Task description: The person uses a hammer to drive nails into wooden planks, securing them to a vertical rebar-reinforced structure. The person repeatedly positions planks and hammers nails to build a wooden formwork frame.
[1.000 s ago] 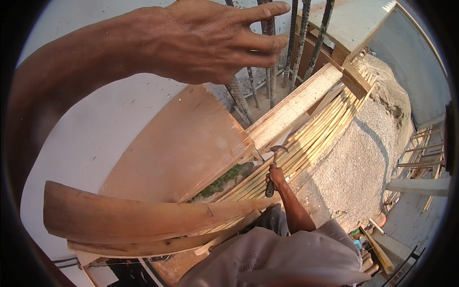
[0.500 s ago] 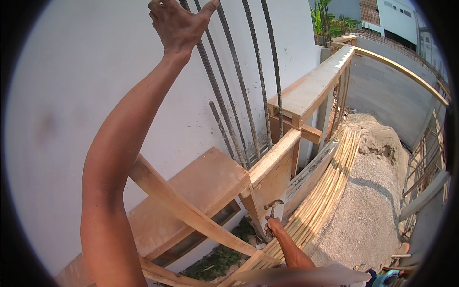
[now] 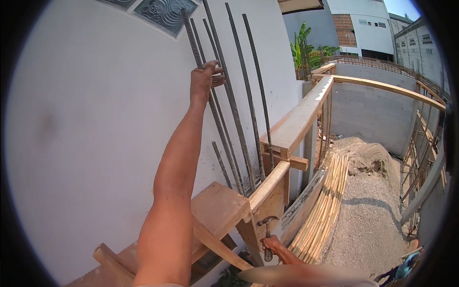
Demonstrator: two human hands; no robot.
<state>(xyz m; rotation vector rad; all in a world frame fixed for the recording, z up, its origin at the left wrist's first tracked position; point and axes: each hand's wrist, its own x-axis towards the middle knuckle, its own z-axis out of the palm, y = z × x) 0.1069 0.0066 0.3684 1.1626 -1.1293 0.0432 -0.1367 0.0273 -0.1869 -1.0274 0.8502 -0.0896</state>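
My left arm is stretched up along the white wall. My left hand (image 3: 204, 82) is closed among the upright ribbed rebar (image 3: 233, 119), with its fingers curled around at least one rod. Exactly how many rods lie in the grip is hidden. Lower down, my right hand (image 3: 272, 244) grips a claw hammer (image 3: 267, 221) by its handle, head upward. Close by the hammer is a wooden formwork board (image 3: 269, 185). The rods rise from behind that board and a brown plywood panel (image 3: 217, 203).
A plank-topped formwork beam (image 3: 301, 119) runs away toward the far block wall (image 3: 377, 107). Bamboo poles (image 3: 325, 205) lie beside a gravel heap (image 3: 366, 225). A slanted timber (image 3: 220, 246) crosses below my left arm. More rods and boards line the right side.
My left hand has come down and to the right along the rods, and its fingers have closed. The view has tilted upward, showing more wall. My right hand still holds the hammer.
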